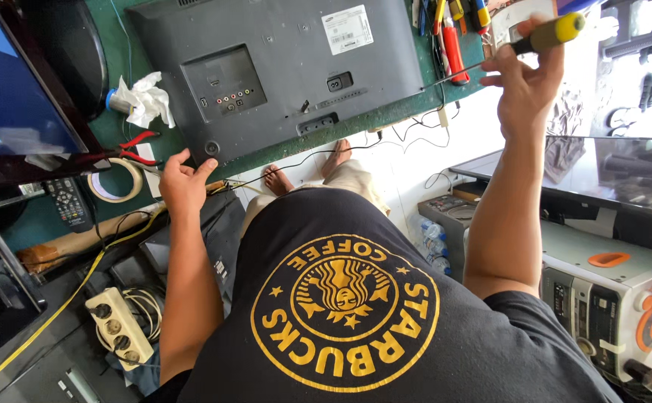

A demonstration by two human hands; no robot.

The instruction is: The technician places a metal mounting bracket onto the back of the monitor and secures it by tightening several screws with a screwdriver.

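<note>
A grey flat-screen television [281,67] lies face down on a green workbench [386,119], its back panel with ports and a white label facing up. My left hand [182,179] rests on the television's lower left corner, fingers curled on its edge. My right hand [524,82] grips a screwdriver [546,36] with a yellow and black handle; its long thin shaft reaches left to the television's right edge.
Red-handled pliers [141,147], a tape roll [117,181], crumpled tissue [145,98] and a remote [66,201] lie at the left. More tools [454,37] sit at the bench's far right. A white power strip [120,328] and cables hang lower left. Stacked electronics [602,291] stand right.
</note>
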